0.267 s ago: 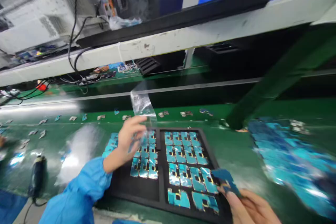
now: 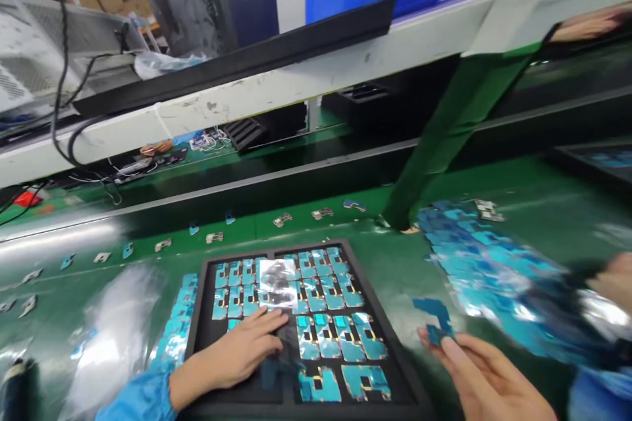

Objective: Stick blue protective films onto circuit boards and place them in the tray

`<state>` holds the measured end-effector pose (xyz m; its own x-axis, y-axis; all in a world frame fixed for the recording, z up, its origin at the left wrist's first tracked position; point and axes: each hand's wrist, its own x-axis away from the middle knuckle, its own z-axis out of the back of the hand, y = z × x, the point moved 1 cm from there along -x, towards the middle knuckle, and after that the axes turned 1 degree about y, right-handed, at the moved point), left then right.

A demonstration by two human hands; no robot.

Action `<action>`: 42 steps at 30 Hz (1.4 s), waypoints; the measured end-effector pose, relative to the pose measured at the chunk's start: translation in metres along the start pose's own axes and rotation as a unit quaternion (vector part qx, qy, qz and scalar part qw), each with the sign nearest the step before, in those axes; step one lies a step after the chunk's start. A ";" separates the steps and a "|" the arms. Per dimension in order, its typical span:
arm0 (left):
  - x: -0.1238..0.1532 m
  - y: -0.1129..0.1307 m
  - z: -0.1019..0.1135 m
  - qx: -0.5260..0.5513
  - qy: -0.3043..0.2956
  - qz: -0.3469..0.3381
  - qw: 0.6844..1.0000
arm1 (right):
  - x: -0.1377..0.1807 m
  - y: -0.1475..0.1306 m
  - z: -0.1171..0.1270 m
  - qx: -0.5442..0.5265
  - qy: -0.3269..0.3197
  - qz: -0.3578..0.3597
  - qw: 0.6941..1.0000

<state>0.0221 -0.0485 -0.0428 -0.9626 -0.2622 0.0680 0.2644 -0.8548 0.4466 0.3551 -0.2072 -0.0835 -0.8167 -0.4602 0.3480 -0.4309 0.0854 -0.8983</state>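
Note:
A black tray (image 2: 197, 316) lies on the green belt in front of me, filled with rows of small teal parts (image 2: 326, 296). My left hand (image 2: 247, 348) rests on the tray, its fingers flat on a clear film strip (image 2: 277, 283) that lies over the parts. My right hand (image 2: 484, 375) is at the lower right, its fingers pinching a small blue part (image 2: 434, 319) just above the belt, right of the tray.
A heap of teal parts in clear film (image 2: 494, 270) lies at the right, where another person's hand (image 2: 612, 283) shows. Clear film (image 2: 113, 322) lies left of the tray. Small parts (image 2: 281, 218) run along the belt's far side. A green post (image 2: 444, 138) rises behind.
My left hand has come down from holding the clear film in the air and now lies flat on it on the tray. The view has swung rightwards.

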 end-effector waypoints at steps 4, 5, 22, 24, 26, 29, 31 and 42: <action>-0.024 0.032 0.008 -0.024 -0.098 -0.050 0.994 | -0.050 -0.024 -0.037 0.057 -0.097 0.094 0.989; -0.031 0.039 0.011 -0.020 -0.113 -0.058 0.992 | -0.062 -0.027 -0.052 0.056 -0.140 0.097 0.984; -0.236 -0.137 0.077 -0.041 0.156 0.361 0.918 | -0.125 0.007 -0.100 -0.061 -0.322 -0.033 0.944; -0.236 -0.148 0.073 -0.015 0.168 0.356 0.919 | -0.130 0.011 -0.103 -0.055 -0.329 -0.038 0.942; -0.234 -0.153 0.073 0.019 0.185 0.339 0.922 | -0.134 0.013 -0.108 -0.058 -0.339 -0.041 0.938; -0.236 -0.146 0.073 0.098 0.220 0.304 0.922 | -0.137 0.012 -0.112 -0.070 -0.347 -0.042 0.934; -0.239 -0.131 0.066 0.172 0.242 0.278 0.914 | -0.137 0.010 -0.112 -0.078 -0.342 -0.036 0.936; -0.223 -0.046 0.002 0.490 0.162 0.160 0.841 | -0.113 0.010 -0.112 0.010 -0.269 0.053 0.962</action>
<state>0.2247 0.0504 -0.0770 -0.7431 -0.6524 0.1486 0.1778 0.0216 0.9838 0.4000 -0.0558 -0.1016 -0.5362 -0.8411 0.0708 -0.3450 0.1418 -0.9278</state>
